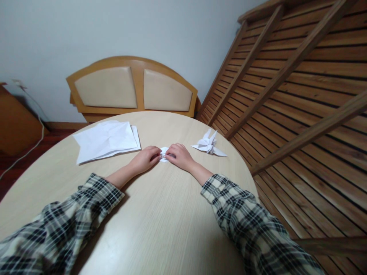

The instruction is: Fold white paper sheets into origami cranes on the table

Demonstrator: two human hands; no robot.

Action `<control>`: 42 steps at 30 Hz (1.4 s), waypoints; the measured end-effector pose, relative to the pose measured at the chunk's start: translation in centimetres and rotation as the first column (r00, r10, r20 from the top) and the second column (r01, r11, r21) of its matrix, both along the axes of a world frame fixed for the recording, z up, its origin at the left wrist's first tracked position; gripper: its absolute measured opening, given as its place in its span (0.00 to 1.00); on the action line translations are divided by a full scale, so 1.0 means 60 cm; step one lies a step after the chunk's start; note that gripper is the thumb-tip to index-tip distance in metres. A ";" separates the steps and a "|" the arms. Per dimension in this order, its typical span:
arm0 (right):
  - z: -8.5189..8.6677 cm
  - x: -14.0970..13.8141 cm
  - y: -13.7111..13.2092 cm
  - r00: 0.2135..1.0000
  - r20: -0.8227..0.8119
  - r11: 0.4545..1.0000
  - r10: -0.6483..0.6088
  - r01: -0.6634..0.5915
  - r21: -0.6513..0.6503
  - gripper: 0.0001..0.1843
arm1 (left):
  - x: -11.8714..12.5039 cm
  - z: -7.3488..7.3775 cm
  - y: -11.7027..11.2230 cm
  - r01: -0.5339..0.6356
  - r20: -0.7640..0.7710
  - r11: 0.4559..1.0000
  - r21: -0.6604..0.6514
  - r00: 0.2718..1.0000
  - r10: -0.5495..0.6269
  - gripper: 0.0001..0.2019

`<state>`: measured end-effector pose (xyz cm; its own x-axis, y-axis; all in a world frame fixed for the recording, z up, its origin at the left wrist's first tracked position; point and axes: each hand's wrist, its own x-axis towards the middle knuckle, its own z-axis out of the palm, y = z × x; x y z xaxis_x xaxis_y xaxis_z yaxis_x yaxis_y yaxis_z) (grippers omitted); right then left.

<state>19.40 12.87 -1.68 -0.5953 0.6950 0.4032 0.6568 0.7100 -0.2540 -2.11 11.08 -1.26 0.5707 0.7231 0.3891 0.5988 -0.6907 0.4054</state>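
Observation:
A small folded piece of white paper lies on the table between my two hands, partly covered by my fingers. My left hand pinches its left side, thumb and fingers closed on it. From the other side, my right hand grips the right part with bent fingers. The exact shape of the folds is hidden. Right of my right hand rests a folded white paper crane with pointed wings spread. Left of my left hand is a stack of creased white paper sheets.
The round light wooden table carries everything. Behind it stand a headboard with beige panels and a pale wall. A slatted wooden frame leans close along the right edge. At far left a white cable hangs from a socket.

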 end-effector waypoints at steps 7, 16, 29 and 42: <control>-0.004 -0.002 0.006 0.999 -0.026 1.000 0.022 -0.023 -0.013 0.13 | 0.000 -0.001 0.003 0.010 -0.013 1.000 0.021 1.000 -0.010 0.09; -0.003 -0.006 0.006 0.999 -0.028 0.997 0.023 -0.025 -0.074 0.09 | -0.002 -0.006 0.015 0.055 0.006 0.998 0.009 0.998 -0.055 0.09; 0.006 -0.025 -0.010 0.980 0.073 0.976 -0.183 0.190 -0.102 0.15 | 0.000 -0.008 0.014 -0.003 -0.039 0.999 0.050 0.999 0.005 0.09; 0.001 -0.004 -0.001 0.994 0.037 0.989 -0.105 0.109 -0.103 0.12 | 0.000 -0.009 0.014 -0.043 -0.048 0.997 0.066 0.998 0.046 0.07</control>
